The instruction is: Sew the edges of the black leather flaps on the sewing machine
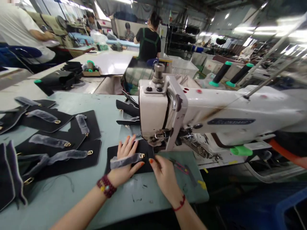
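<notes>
A black panel (146, 146) lies on the pale green table under the head of a white sewing machine (153, 108). Across it runs a plastic-wrapped strap (123, 160) with a gold clasp (142, 156). My left hand (127, 156) rests spread on the panel, its palm partly beneath the strap. At the panel's right edge my right hand (164, 171) pinches the border between thumb and fingers, close to the needle area. The needle itself is hidden behind the machine's guard and foot parts.
Several black panels with wrapped straps (83, 156) cover the table's left side. More panels (128, 108) stand behind the machine head. Pink-handled snips (181, 166) lie right of my right hand. Black thread cones (220, 73) stand behind the machine. People sit at tables further back.
</notes>
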Demonstrator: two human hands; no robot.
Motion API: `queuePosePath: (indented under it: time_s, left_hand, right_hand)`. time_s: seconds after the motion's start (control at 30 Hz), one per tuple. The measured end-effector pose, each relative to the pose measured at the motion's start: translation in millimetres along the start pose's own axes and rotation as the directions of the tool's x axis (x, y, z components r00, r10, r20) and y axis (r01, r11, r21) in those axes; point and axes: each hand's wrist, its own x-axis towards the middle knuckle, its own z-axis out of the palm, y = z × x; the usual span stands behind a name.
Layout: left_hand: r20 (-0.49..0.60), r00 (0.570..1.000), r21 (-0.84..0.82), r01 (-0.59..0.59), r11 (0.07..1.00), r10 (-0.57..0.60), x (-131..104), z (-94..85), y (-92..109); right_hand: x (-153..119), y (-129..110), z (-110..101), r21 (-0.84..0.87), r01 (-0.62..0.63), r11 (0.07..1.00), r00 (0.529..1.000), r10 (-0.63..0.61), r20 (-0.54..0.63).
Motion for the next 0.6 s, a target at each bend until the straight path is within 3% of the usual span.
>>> queuePosePath:
  time_s: [0.1, 0.2, 0.27, 0.37, 0.6]
  left_hand:
    - [0.067, 0.992, -0.032, -0.107, 0.994, 0.109, 32, -32.7, -6]
    - [0.166, 0.98, 0.019, -0.117, 0.993, 0.113, 44, -66.4, -2]
    - [0.203, 0.973, 0.043, -0.123, 0.991, 0.112, 47, -78.1, 3]
    - [0.221, 0.97, 0.044, -0.117, 0.992, 0.105, 49, -80.1, 6]
    - [0.193, 0.977, -0.001, -0.098, 0.995, 0.096, 50, -71.2, 1]
  right_hand:
    - [1, -7, 11, 0.074, -0.069, 0.995, 0.997, 0.072, -0.039]
    - [-1, -8, 15, 0.266, -0.17, 0.949, 0.985, 0.175, 0.004]
    - [-1, -9, 15, 0.365, -0.225, 0.903, 0.973, 0.226, 0.039]
    - [-2, -10, 15, 0.423, -0.258, 0.868, 0.964, 0.258, 0.06]
    - [6, -7, 16, 0.397, -0.245, 0.884, 0.965, 0.261, 0.016]
